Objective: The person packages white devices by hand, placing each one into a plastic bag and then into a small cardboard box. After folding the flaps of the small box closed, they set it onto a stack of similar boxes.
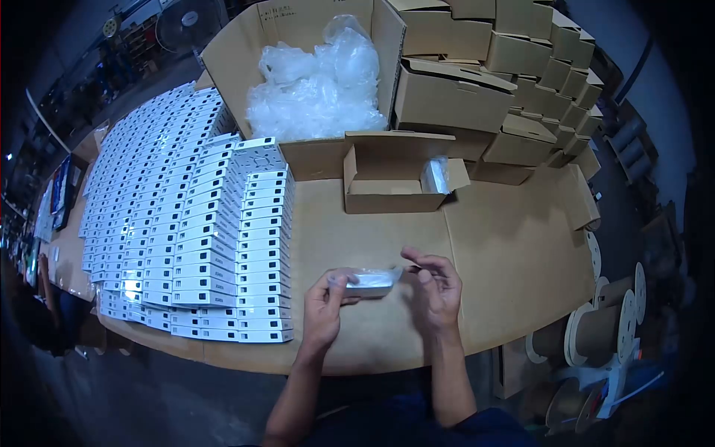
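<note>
Silvery and clear-wrapped, a small packet (372, 281) sits in the grip of the left hand (326, 304). Beside it, the right hand (438, 292) is half-curled; I can't make out whether it pinches the packet's end. Beyond both hands stands an open carton (395, 203); left of the left hand, stacked white boxes (264, 284).

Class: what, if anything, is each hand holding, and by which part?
Left grip: the plastic-wrapped packet, by its left end. Right grip: near the other end; cannot tell whether it pinches anything.
</note>
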Demonstrator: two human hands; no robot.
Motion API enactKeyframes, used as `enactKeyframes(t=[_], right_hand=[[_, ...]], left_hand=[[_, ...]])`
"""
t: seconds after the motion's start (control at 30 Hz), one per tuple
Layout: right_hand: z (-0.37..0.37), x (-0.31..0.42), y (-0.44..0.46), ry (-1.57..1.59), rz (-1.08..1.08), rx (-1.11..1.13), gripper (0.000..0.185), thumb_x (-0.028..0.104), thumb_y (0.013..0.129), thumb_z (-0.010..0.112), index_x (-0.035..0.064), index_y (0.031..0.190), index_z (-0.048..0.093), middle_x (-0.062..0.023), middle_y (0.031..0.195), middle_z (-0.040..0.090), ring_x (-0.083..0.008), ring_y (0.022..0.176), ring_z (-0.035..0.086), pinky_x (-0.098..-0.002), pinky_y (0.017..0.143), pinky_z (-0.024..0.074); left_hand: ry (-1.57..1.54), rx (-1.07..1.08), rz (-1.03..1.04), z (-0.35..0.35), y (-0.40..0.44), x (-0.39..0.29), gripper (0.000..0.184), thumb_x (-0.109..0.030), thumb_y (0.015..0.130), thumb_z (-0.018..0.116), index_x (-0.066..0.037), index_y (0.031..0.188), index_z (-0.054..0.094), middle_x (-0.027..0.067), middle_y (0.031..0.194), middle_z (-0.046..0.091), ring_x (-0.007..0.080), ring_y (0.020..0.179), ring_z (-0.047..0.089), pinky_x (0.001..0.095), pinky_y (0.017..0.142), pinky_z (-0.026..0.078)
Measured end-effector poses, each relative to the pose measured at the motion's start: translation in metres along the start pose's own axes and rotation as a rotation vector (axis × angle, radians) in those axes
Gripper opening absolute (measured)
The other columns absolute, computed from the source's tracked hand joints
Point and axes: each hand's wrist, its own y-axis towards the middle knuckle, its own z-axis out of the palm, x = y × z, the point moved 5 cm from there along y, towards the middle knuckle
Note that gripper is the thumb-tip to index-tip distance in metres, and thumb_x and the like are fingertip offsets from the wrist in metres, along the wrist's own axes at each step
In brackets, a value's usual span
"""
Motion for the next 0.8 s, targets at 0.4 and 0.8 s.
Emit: enactKeyframes(t=[0.4,0.8], right_hand=[[0.034,0.005,0.005,-0.445,-0.058,0.375,0.036,-0.004,0.087,0.074,0.0028,0.123,0.074,-0.0149,0.114,0.076,-0.0245,0.104,0.073,-0.0342,0.093,0.0565],[0.028,0.003,0.013,-0.447,-0.020,0.370,0.033,0.004,0.083,0.081,-0.0003,0.115,0.074,-0.0141,0.128,0.072,-0.0317,0.133,0.059,-0.0424,0.112,0.0451]], left_hand=[[-0.094,-0.044,0.000,-0.006,0.002,0.005,0.046,-0.033,0.115,0.034,0.003,0.138,0.053,0.0168,0.116,0.068,0.0247,0.104,0.072,0.0380,0.087,0.063],[0.403,0.191,0.280,0.010,-0.007,-0.020,0.058,0.008,0.100,0.056,-0.001,0.154,0.038,0.0157,0.129,0.058,0.0203,0.119,0.061,0.0305,0.099,0.056]])
